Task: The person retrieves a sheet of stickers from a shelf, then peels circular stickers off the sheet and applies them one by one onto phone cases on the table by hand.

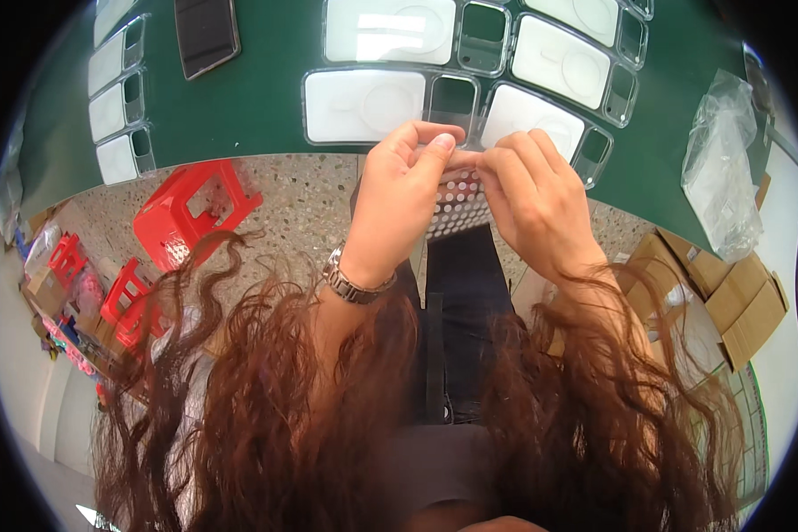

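Note:
Both hands meet at the near edge of the green table. A sheet covered with rows of small round pale dots (459, 211) hangs below the fingers, over my lap. My left hand (395, 195), with a metal watch on its wrist, is closed on the sheet's upper part, thumb against the fingers. My right hand (541, 195) pinches at the sheet's upper right edge; its fingertips hide whatever small piece may lie between them. Just beyond the hands lie a clear phone case with a white insert (368, 106) and a similar phone case (536, 115).
More clear cases (390, 31) lie in rows on the green table (266, 106). A dark smartphone (207, 35) rests at the far left. Crumpled clear plastic bags (723, 168) sit at the right edge. Below are a red stool (173, 213) and cardboard boxes (745, 306).

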`<state>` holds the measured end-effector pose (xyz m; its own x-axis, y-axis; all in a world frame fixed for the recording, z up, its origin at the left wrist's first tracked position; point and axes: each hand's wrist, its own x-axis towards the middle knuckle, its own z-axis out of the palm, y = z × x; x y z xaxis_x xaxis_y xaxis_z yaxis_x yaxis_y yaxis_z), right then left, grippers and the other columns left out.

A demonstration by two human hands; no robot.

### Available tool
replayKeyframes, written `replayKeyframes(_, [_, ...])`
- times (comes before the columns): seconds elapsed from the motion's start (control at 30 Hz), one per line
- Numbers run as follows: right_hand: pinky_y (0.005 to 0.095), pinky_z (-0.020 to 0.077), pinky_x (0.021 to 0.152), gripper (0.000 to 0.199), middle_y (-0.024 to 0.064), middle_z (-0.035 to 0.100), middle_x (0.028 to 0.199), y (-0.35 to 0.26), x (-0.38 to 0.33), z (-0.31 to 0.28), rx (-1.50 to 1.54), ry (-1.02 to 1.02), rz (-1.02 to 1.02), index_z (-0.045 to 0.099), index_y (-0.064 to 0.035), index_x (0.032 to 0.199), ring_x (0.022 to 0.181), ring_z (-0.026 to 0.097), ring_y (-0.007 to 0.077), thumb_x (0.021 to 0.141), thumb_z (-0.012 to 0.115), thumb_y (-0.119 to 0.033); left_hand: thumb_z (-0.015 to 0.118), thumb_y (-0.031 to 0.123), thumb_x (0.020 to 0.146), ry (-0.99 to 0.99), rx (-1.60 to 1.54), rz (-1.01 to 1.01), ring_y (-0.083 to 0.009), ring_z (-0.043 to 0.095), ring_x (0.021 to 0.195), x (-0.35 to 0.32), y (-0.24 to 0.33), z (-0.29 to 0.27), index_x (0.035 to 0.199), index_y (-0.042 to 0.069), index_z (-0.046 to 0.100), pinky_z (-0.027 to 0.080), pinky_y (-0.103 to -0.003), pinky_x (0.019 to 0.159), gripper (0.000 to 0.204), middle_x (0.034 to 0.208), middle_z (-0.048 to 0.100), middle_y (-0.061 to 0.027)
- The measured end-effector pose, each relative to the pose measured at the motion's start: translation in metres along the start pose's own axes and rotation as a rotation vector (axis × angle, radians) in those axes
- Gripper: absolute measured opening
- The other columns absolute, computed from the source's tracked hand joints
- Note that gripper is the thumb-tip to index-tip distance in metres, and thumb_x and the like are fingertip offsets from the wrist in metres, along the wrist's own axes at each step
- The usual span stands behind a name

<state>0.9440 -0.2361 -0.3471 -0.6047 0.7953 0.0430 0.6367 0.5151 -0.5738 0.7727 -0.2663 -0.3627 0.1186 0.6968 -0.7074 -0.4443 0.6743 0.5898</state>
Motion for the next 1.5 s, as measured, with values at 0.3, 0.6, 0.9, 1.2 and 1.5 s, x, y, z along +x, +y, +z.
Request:
replayKeyframes(0.3, [0.0373,0.0498,0.076,0.013,0.0124,0.058,0.089,0.019,0.011,0.012,0.243,0.03,0.109,0.058,-0.001,0.097,0.087,0.059,0.0315,0.084,0.062,0.001,0.052,0.018,0.104,-0.056,0.007,-0.061,-0.0194,0.071,0.093,0.002,-0.013,-0.029,0.118,0.0,0.058,0.057,-0.029,0.08,0.024,0.106,0.073,-0.0151])
replayKeyframes(0.6, [0.0312,0.045,0.071,0.008,0.0081,0.056,0.084,0.071,0.053,0.009,0.055,-0.011,0.258,0.057,0.0006,0.1,0.074,0.052,0.0189,0.098,0.057,-0.008,0.054,0.012,0.101,-0.01,0.504,0.307,-0.0203,0.072,0.088,0.007,-0.034,-0.044,0.109,-0.001,0.062,0.054,-0.029,0.077,0.017,0.097,0.075,-0.0137])
replayKeyframes(0.9, [0.033,0.0457,0.074,0.008,0.0106,0.058,0.085,0.072,0.057,0.007,-0.07,-0.029,0.125,0.058,0.0009,0.099,0.078,0.055,0.0243,0.095,0.059,-0.006,0.055,0.013,0.1,-0.007,0.599,0.273,-0.0212,0.072,0.08,0.009,-0.029,-0.042,0.108,0.0,0.063,0.053,-0.031,0.069,0.017,0.093,0.075,-0.013])
replayKeyframes(1.2, [0.0447,0.0477,0.078,0.005,0.0202,0.058,0.086,0.056,0.073,-0.001,-0.075,-0.068,0.229,0.057,-0.0002,0.09,0.086,0.057,0.0414,0.089,0.059,-0.005,0.055,0.013,0.099,0.017,0.6,0.248,-0.0206,0.072,0.083,0.012,-0.026,-0.044,0.106,0.0,0.063,0.053,-0.029,0.073,0.016,0.093,0.075,-0.0134])
replayKeyframes(1.5, [0.0335,0.0497,0.072,0.006,0.0085,0.065,0.088,0.012,0.02,0.008,0.267,0.162,0.464,0.066,-0.001,0.094,0.083,0.062,0.0226,0.089,0.066,-0.004,0.056,0.013,0.102,-0.071,0.215,0.065,-0.0147,0.069,0.088,0.007,-0.012,-0.049,0.109,-0.004,0.061,0.055,-0.027,0.079,0.019,0.102,0.073,-0.0142])
